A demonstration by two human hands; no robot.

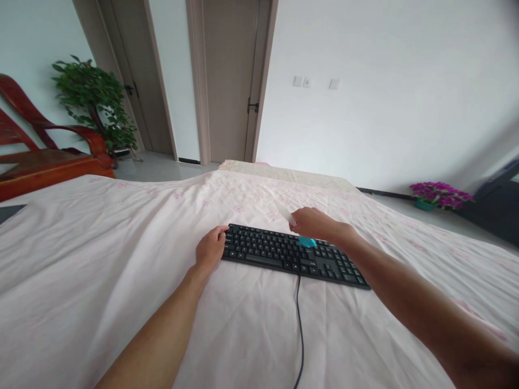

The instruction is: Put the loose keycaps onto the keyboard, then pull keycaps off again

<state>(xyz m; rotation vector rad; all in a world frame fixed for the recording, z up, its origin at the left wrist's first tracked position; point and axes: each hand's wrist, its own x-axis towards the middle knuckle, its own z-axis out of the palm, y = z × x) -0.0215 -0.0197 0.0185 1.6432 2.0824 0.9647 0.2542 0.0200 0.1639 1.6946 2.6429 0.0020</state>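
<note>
A black keyboard [263, 247] lies flat on a pale, flower-patterned cloth. My left hand [210, 249] is closed on the keyboard's left end, with the thumb over its top edge. Above the right half of the keys, my right hand [316, 222] is wrapped around a small brush [307, 242]. The brush's teal bristles point down at the keys near the arrow and navigation block, and a whitish handle end sticks out past the fingers to the upper left. I cannot tell whether the bristles touch the keys. My right forearm hides part of the number pad.
The keyboard's cable [300, 329] runs toward me across the wrinkled cloth [243, 335]. A dark flat object [11, 212] sits at the left edge. Beyond are a wooden chair [52, 151], a leafy plant [91, 92], doors [231, 81] and purple flowers [440, 193].
</note>
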